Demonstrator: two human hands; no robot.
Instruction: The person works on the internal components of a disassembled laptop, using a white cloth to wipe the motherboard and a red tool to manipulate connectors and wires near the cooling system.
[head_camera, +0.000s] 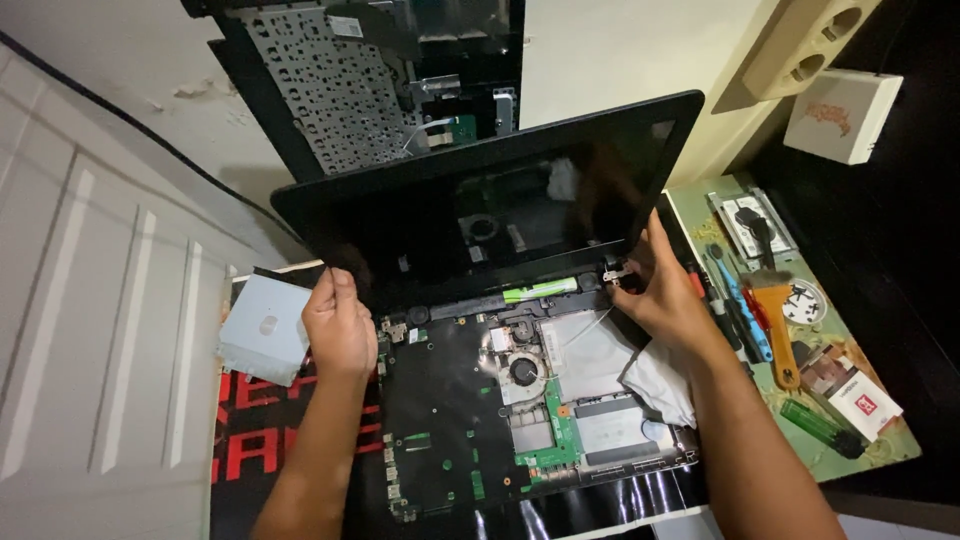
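Opened laptop base (470, 420), cover removed, circuit board, fan and heat spreader exposed, resting on a black-and-red mat (250, 440). Long axis of the screen panel (480, 200) running left to right with a slight upward tilt toward the right; panel raised near upright at the far edge of the base, dark glass facing the camera. Left hand (340, 325) closed on the lower left corner of the screen panel, thumb in front. Right hand (665, 290) with fingers curled at the lower right corner, pinching at the metal hinge (615, 270). White cloth (660, 385) beneath the right wrist. Detached keyboard deck (350, 80) leaning against the wall behind. Grey drive caddy (265, 325) just left of the base. Tool tray (800, 330) with screwdrivers to the right.
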